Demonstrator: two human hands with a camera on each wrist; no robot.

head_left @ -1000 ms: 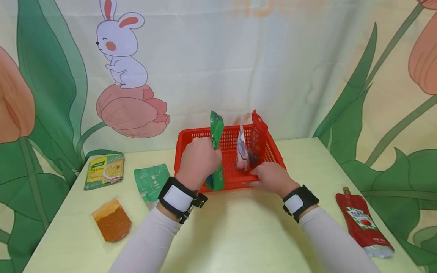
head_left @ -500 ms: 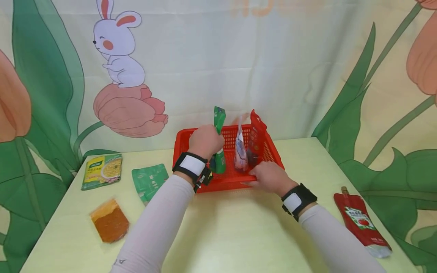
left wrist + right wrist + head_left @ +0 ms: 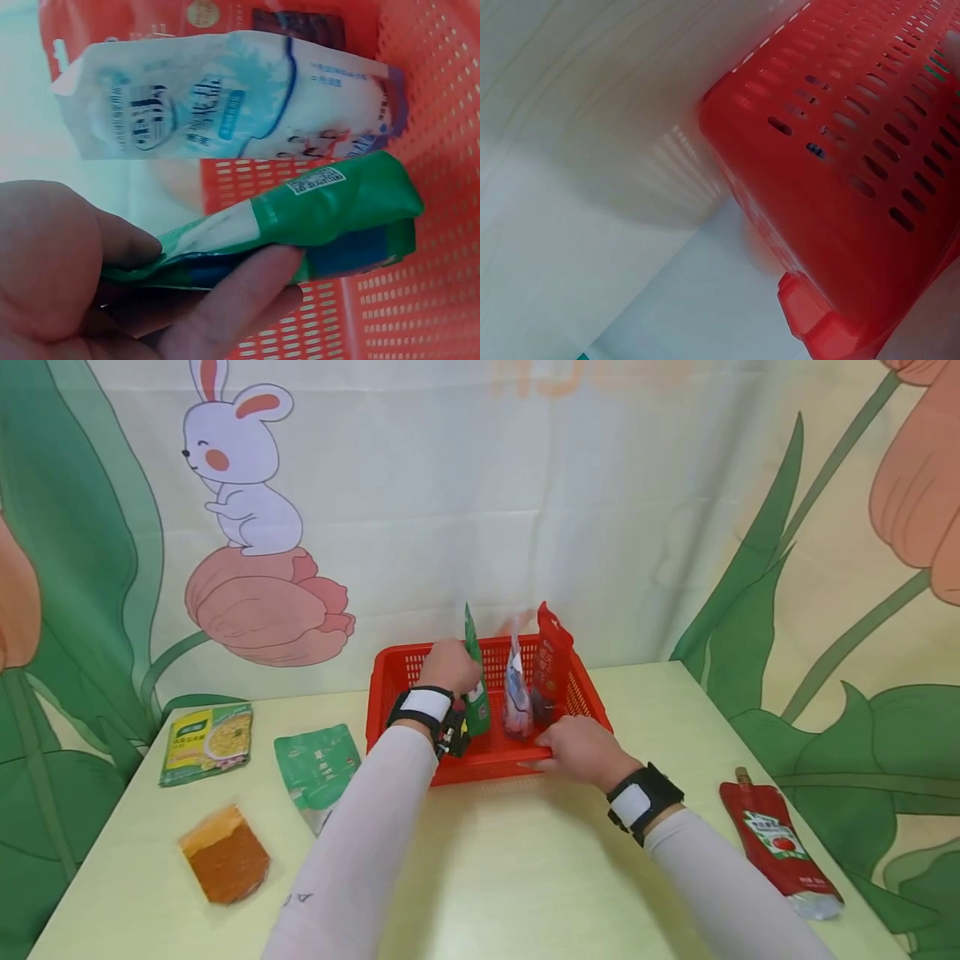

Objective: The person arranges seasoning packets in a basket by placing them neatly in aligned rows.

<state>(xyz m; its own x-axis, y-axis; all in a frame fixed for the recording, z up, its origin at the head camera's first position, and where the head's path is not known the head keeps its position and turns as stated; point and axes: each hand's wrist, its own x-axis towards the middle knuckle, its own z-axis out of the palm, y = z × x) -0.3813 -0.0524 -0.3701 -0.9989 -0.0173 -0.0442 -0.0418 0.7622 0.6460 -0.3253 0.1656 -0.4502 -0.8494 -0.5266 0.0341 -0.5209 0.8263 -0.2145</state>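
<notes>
A green packet [image 3: 477, 703] stands upright inside the red basket [image 3: 480, 768], pinched at its upper part by the left hand [image 3: 450, 667]. In the left wrist view the thumb and fingers of the left hand [image 3: 225, 300] lie on both sides of the green packet [image 3: 337, 202]. Beside it in the basket stand a white-and-blue clear packet [image 3: 517, 693] and a red packet [image 3: 551, 668]. At the basket's front right rim, the right hand [image 3: 585, 750] grips the edge. The right wrist view shows the basket's outer wall [image 3: 795, 172] close up.
On the table [image 3: 495, 877], a yellow-green soup packet [image 3: 208, 742], a light green packet [image 3: 318, 768] and a brown packet [image 3: 227, 857] lie at left. A red spouted pouch [image 3: 780, 839] lies at right. A printed curtain [image 3: 450, 485] hangs behind the basket.
The left hand has moved forward and lowered the green packet further into the basket. The right hand stays at the rim. The head view has shifted slightly.
</notes>
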